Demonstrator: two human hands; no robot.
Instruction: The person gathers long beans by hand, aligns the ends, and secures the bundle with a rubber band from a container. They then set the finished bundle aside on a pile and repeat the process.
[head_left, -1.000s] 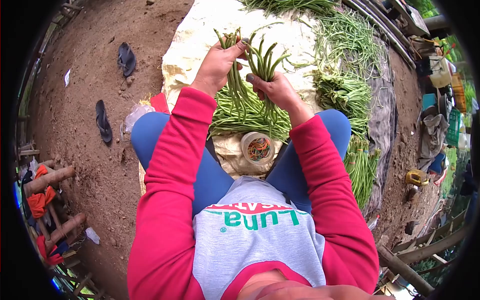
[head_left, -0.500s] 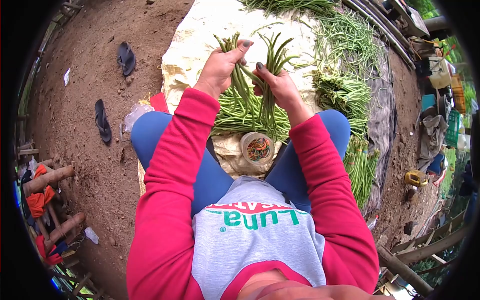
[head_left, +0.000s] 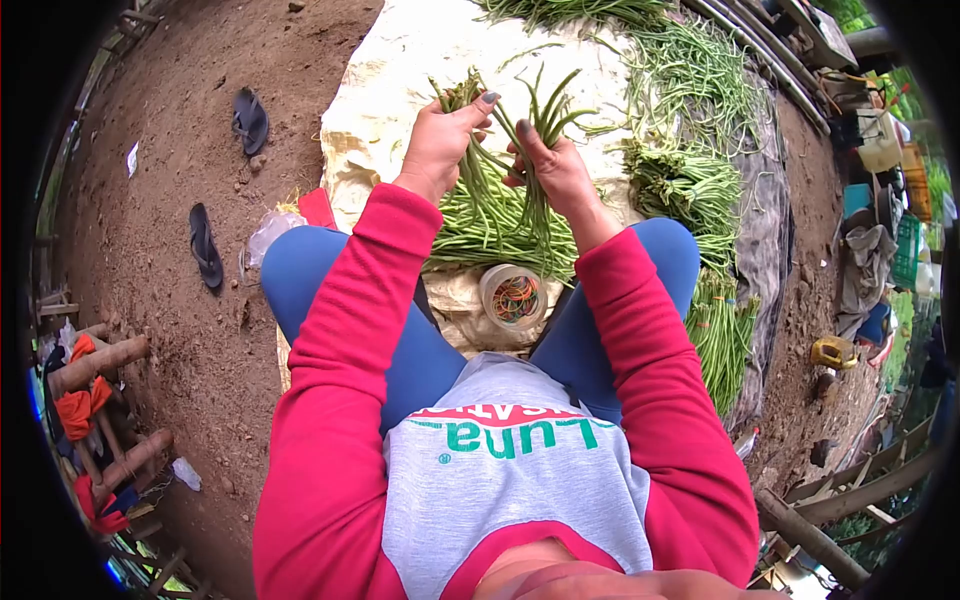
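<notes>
My left hand [head_left: 438, 147] is closed around a bunch of long green beans [head_left: 462, 98], thumb on top. Close beside it, my right hand [head_left: 560, 175] grips a second bunch of long beans [head_left: 548, 108], whose tips fan out above the fingers while the rest hangs down. Below both hands lies a pile of long beans [head_left: 490, 228] on the pale sheet [head_left: 400, 60]. Between my legs stands a clear plastic tub [head_left: 488, 290] with coloured rubber bands [head_left: 516, 298] in it. Fingertips of both hands are partly hidden behind the beans.
To the right are bundled long beans [head_left: 690, 190], a loose heap [head_left: 695, 80] and tied bundles [head_left: 722, 330]. Two dark flip-flops [head_left: 206, 245] lie on the dirt at left, near a plastic bag [head_left: 270, 235]. Wooden poles [head_left: 100, 362] edge the lower left.
My right hand has shifted slightly left, bringing the two bunches closer together. The beans in my left hand have swung a little; both grips persist.
</notes>
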